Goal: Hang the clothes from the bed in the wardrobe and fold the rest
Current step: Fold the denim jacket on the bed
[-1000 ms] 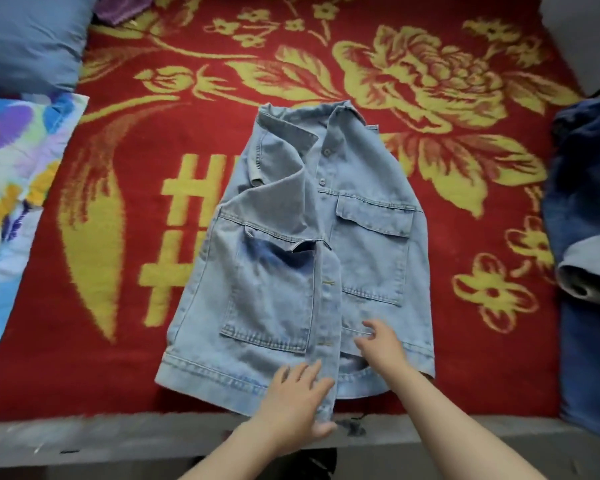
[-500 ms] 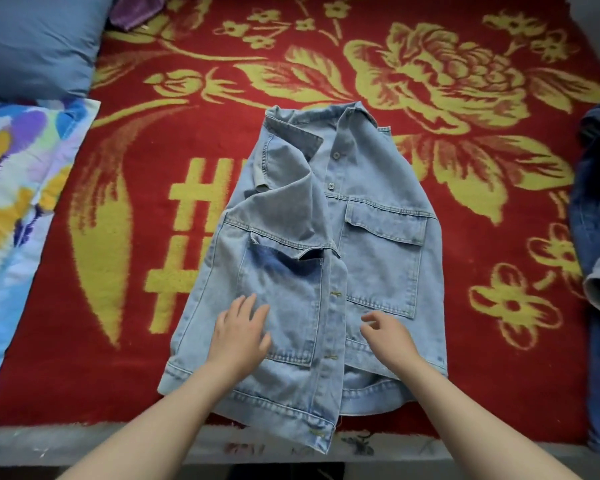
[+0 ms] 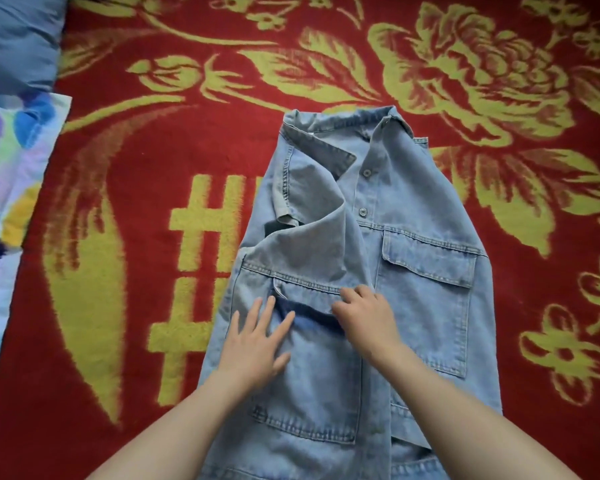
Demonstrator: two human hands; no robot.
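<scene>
A light blue denim jacket (image 3: 426, 306) lies front side up on the red bed cover, collar at the far end, sleeves tucked out of sight. Its left front panel is rumpled and the left chest pocket gapes, showing darker blue inside. My left hand (image 3: 257, 341) lies flat on that pocket with fingers spread and straight. My right hand (image 3: 368, 315) has curled fingers at the pocket's flap edge near the button placket; whether it pinches the flap is not plain.
The red bed cover with yellow flowers (image 3: 465, 64) fills the view. A blue pillow (image 3: 14, 39) sits at the top left, and a multicoloured quilt (image 3: 7, 188) runs along the left edge.
Both hands moved up from the jacket's hem to the left chest pocket. The view has come closer, and the dark clothes at the right edge are out of frame.
</scene>
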